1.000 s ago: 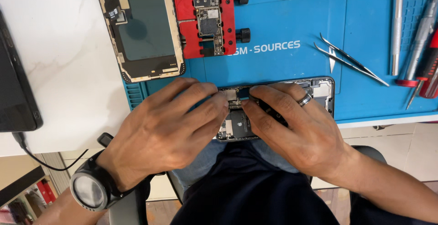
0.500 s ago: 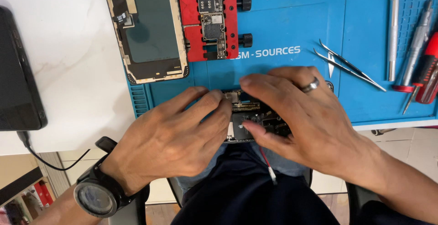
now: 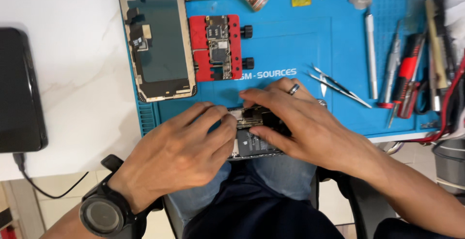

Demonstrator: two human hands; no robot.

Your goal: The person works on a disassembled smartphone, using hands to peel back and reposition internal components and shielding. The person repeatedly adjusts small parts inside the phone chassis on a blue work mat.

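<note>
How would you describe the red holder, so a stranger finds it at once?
Start at the blue mat. Near its upper left, right of the detached screen, sits the red holder clamping a circuit board. It is the only red block with two black knobs.

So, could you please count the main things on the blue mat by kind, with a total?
Opened phone body under the left hand and right hand: 1
Removed screen panel: 1
Red board holder: 1
Tweezers: 1
Red-handled screwdriver: 1
Total: 5; tools at the right edge overlap too much to count.
</note>
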